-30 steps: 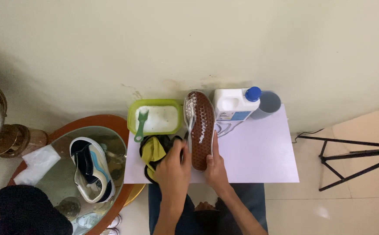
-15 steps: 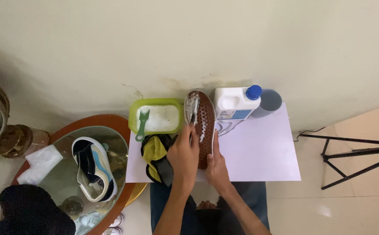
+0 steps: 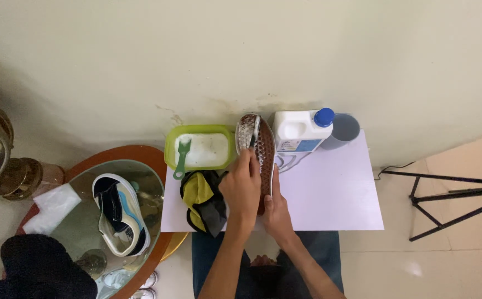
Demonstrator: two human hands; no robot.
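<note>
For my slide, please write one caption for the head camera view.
Left hand scrubs a brown shoe sole steadied by the right hand, beside a green tub.

Brown-soled shoe [image 3: 262, 160] lay sole-up on the white counter [image 3: 329, 194], toe toward 12 o'clock, soapy foam at the toe. Small brush [image 3: 250, 142] pressed on the sole's left edge.

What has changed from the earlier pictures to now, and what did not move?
The left hand moved forward along the upturned brown-soled shoe, from near the heel toward the foamy toe. The right hand kept gripping the heel end. The green rectangular tub, white plastic bottle and yellow-and-grey cloth stayed put.
</note>
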